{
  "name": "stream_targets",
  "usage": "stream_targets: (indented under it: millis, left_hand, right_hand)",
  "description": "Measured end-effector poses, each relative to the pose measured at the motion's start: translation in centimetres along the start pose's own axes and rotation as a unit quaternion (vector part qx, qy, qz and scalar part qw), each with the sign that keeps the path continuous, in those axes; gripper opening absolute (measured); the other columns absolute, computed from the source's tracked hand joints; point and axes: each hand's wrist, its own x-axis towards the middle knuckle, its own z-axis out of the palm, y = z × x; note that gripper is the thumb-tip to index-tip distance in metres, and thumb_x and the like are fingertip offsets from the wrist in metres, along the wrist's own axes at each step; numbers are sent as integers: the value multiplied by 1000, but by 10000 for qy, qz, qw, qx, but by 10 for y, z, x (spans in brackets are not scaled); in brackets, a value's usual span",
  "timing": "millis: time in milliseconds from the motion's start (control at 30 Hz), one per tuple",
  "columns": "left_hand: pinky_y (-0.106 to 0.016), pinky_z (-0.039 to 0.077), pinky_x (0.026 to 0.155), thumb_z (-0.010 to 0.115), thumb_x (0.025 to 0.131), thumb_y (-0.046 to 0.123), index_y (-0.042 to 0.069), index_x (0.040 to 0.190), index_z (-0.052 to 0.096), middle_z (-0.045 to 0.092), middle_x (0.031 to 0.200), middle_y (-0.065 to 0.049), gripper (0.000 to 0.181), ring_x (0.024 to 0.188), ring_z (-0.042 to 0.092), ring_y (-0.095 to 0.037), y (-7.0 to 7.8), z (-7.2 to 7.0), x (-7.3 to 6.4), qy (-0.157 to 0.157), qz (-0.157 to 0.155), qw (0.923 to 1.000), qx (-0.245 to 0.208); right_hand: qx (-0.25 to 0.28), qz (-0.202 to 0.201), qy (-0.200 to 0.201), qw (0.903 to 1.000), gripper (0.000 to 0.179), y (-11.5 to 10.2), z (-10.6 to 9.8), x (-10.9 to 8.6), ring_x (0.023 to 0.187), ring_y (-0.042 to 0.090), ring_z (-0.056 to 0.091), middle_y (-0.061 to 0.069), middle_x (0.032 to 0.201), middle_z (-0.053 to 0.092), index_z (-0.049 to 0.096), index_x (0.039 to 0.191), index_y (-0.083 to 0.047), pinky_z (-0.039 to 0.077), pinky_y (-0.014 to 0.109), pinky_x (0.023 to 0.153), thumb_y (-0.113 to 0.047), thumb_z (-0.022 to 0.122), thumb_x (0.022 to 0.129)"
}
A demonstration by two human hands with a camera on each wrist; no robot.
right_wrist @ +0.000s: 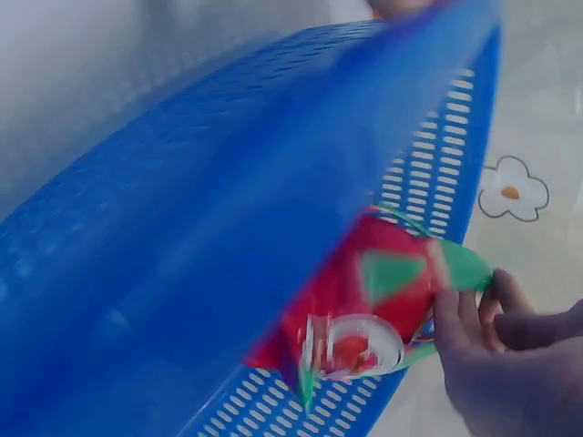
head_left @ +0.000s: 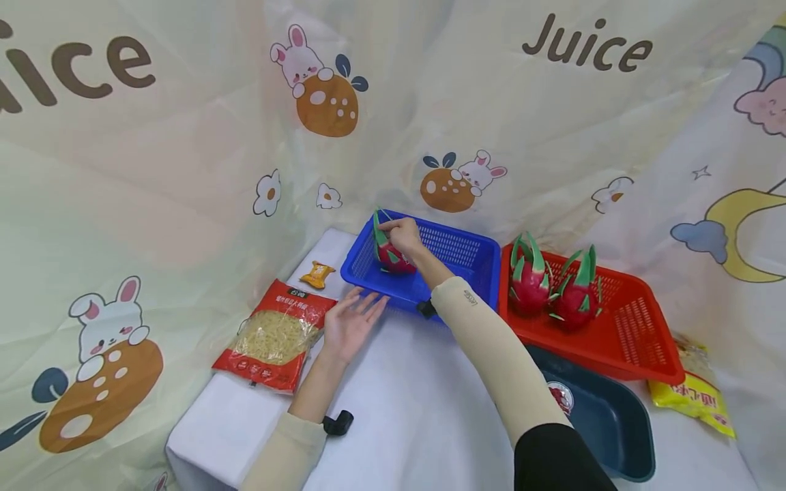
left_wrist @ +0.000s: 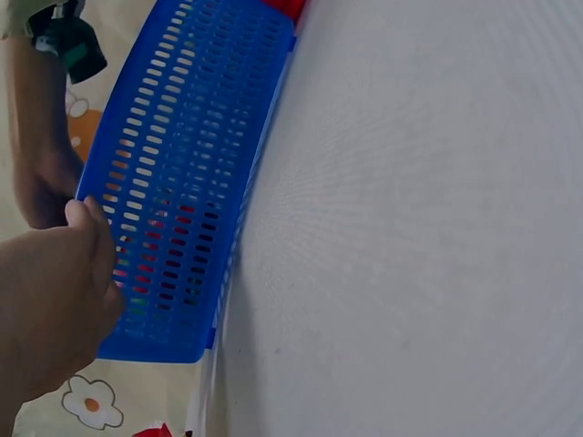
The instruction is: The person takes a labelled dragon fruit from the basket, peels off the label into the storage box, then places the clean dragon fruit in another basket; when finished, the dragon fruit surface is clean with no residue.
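Note:
In the head view a red dragon fruit with green leaves lies at the left end of the blue perforated basket. My right hand reaches in over it. Seen from the right wrist, thumb and fingers pinch the green leaf tips of the dragon fruit, which bears a round clear label. My left hand lies palm up with fingers extended, fingertips right at the basket's near rim. From the left wrist, that hand overlaps the basket's edge, the fruit showing red through the slots.
A red basket at right holds two dragon fruits. A dark tub with a round label sits before it, a yellow bag beyond. Left are a red pasta bag and a small orange packet on the white-covered table.

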Motion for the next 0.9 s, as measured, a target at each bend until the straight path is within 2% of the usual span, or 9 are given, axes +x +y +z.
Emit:
stream_targets:
  millis: [100, 233, 267, 333, 433, 533, 633, 733, 900]
  left_hand:
    - [-52, 31, 124, 38, 108, 10, 10, 136, 34, 36, 149, -23, 28, 144, 38, -41, 1, 3, 1, -13, 19, 10000, -25]
    - [-52, 34, 122, 38, 108, 10, 9, 133, 36, 37, 146, -23, 25, 144, 38, -41, 1, 4, 0, 78, 40, 10000, -14]
    - [-53, 34, 122, 38, 108, 10, 10, 132, 36, 37, 146, -23, 24, 144, 37, -41, 1, 5, -1, 108, 33, 9999, -37]
    - [-53, 35, 122, 38, 108, 10, 9, 131, 38, 36, 146, -23, 23, 144, 36, -40, 0, 5, -1, 151, 15, 9998, -84]
    - [-52, 35, 122, 39, 108, 10, 10, 133, 37, 35, 149, -23, 25, 145, 36, -39, -2, 5, -1, 160, 8, 9999, -59]
    - [-52, 35, 122, 40, 108, 11, 10, 138, 32, 32, 153, -22, 31, 146, 36, -38, -4, 5, 1, 97, 29, 9999, 12]
    - [-52, 36, 121, 41, 107, 12, 12, 142, 25, 29, 155, -23, 39, 146, 34, -40, -4, 4, 2, 67, 59, 9999, 62]
    - [-52, 36, 121, 42, 106, 11, 11, 143, 23, 28, 153, -24, 42, 146, 33, -43, -4, 3, 2, 94, 85, 9999, 33]
    - [-53, 34, 122, 39, 107, 10, 10, 144, 22, 30, 151, -25, 41, 145, 33, -46, -3, 5, 0, 137, 111, 9998, -14]
  right_hand:
    - [-312, -64, 326, 9990, 41, 2, 0, -2, 73, 13, 57, 12, 128, 73, 80, 118, -6, 28, 24, 43, 6, 45, 99]
    - [-779, -240, 107, 9966, 30, 5, 1, -8, 48, 13, 42, 13, 110, 78, 83, 110, -7, 30, 24, 42, 2, 56, 100]
    - [-923, -310, 85, 9952, 26, 5, 1, -11, 47, 14, 41, 12, 106, 79, 83, 109, -7, 32, 24, 42, 1, 59, 100]
    - [-1153, -431, 168, 9923, 21, 6, 0, -16, 53, 13, 51, 10, 102, 80, 84, 106, -8, 35, 23, 44, -2, 65, 99]
    - [-1226, -510, 543, 9897, 17, 6, -6, -24, 65, 20, 66, 8, 103, 80, 85, 104, -12, 39, 24, 46, -6, 69, 99]
    - [-892, -416, 945, 9906, 14, 6, -18, -31, 75, 29, 74, 9, 105, 80, 85, 105, -12, 49, 31, 51, -9, 73, 98]
    - [-239, -212, 1132, 9931, 14, 7, -30, -37, 84, 30, 76, 10, 108, 79, 84, 107, -10, 62, 40, 68, -8, 75, 96]
    - [636, -38, 1109, 9918, 22, 8, -41, -43, 92, 32, 77, 15, 110, 77, 81, 114, -6, 63, 46, 82, -2, 77, 92]
    - [1744, 207, 1113, 9781, 41, 3, -55, -55, 103, 33, 75, 20, 117, 74, 73, 130, -6, 63, 45, 86, 1, 78, 90]
